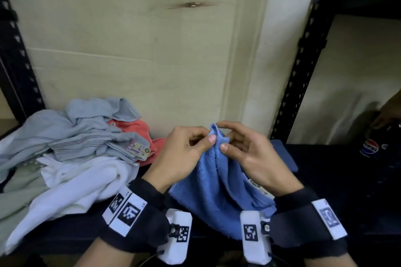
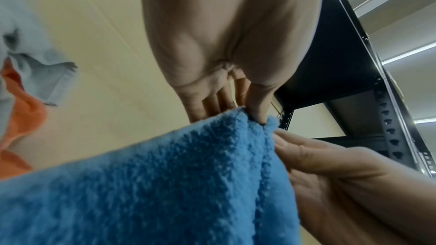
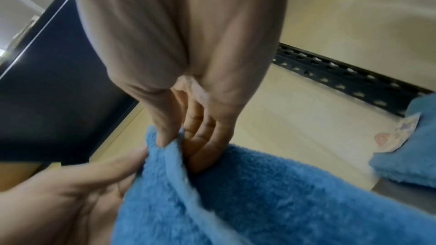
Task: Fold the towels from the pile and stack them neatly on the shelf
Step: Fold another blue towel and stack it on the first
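Blue towel (image 1: 214, 184); grey-striped, white, coral pile (image 1: 71, 149); black shelf (image 1: 338, 180)

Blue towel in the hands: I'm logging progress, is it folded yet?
Not folded. The blue towel hangs loose and bunched, pinched at its top edge by the left hand and right hand.

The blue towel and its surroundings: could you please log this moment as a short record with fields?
held item: blue towel, top edge bunched between both hands
left hand: pinches the edge
right hand: pinches the edge beside it
pile: grey, white and orange towels, unfolded, to the left
already folded: another blue towel on the shelf, to the right
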